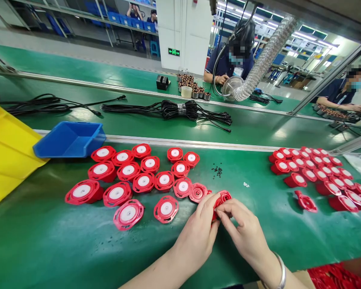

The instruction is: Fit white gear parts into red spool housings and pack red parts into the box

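My left hand is wrapped round a red plastic housing with round ridges inside, held just above the green table. The thumb and fingertips of my right hand are pinched together against the housing's near side; whatever lies between them is hidden. Just left of it, an open red housing without a white disc rests on the table. Further left stand several red housings with white toothed discs. Beyond my hands lie a scatter of tiny black parts and a few small white pieces.
On the right are rows of red housings with white discs and a lone red part. A blue bin and yellow bin stand left. Bundled black cables lie behind. Across the bench a co-worker sits by a flexible duct.
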{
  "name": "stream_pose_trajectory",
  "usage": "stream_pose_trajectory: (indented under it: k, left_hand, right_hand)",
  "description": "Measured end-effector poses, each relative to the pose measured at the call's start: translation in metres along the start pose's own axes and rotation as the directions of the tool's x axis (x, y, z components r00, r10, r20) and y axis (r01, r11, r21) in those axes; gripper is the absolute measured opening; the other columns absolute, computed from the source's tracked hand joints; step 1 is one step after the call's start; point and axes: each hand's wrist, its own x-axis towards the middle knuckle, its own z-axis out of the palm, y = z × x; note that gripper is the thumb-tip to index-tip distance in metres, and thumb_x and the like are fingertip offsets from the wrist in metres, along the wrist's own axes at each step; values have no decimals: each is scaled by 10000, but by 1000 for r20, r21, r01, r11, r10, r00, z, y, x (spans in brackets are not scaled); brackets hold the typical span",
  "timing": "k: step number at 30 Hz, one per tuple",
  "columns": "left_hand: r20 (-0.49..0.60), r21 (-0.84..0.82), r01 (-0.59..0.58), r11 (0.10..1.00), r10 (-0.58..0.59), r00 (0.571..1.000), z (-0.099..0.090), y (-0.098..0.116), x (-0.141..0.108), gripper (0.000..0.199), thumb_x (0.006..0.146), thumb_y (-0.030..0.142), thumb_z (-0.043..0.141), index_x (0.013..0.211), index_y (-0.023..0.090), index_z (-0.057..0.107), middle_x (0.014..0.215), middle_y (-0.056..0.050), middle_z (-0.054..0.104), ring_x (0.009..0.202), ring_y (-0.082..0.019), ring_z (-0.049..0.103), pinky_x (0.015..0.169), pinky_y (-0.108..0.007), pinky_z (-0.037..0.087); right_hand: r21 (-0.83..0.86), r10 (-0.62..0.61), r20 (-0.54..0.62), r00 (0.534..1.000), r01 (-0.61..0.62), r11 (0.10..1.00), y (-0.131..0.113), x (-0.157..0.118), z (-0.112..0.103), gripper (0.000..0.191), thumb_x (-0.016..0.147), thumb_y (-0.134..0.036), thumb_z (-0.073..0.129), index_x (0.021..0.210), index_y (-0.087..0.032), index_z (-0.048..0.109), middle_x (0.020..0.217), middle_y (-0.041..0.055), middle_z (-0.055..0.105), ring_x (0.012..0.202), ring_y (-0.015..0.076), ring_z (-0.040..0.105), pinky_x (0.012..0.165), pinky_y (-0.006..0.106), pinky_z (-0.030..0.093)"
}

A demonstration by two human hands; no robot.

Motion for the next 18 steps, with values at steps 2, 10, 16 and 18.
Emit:
stream_pose_trajectory:
  k: [2,10,16,18]
  left_hand:
    - [-28,19,18,1000,-17,999,3,-4,-3,574,899,48,377,1451,185,302,1443,-166,449,1389,-267,416,1139,-507,417]
    - [-161,-100,122,987,-137,977,5,-8,-6,519,938,121,389,1443,191,292,1467,-180,399,1416,-287,369,1150,-524,377]
    - [-137,-503,298,811,-415,899,-2,-4,4,486,938,275,512,1394,224,352,1440,-137,424,1297,-288,495,1100,-503,436]
    - [-71,-604,317,732,-445,893,-1,-4,5,479,920,280,531,1366,220,365,1400,-136,442,1173,-265,580,1003,-467,526]
  right_hand:
    - [-61,-27,-26,999,25,998,-2,-2,10,109,967,-142,520,955,-229,584,829,34,640,733,168,619,658,283,547]
    - [-146,-124,93,988,136,980,3,16,9,162,996,-166,459,979,-214,612,844,64,630,755,183,617,686,308,550]
    - [-259,-62,121,991,91,962,63,58,-4,188,999,-274,478,979,-207,652,953,81,657,847,196,670,770,330,578]
    - [-267,-60,160,985,102,958,82,64,3,197,994,-253,475,970,-200,664,934,79,660,824,198,679,756,334,587]
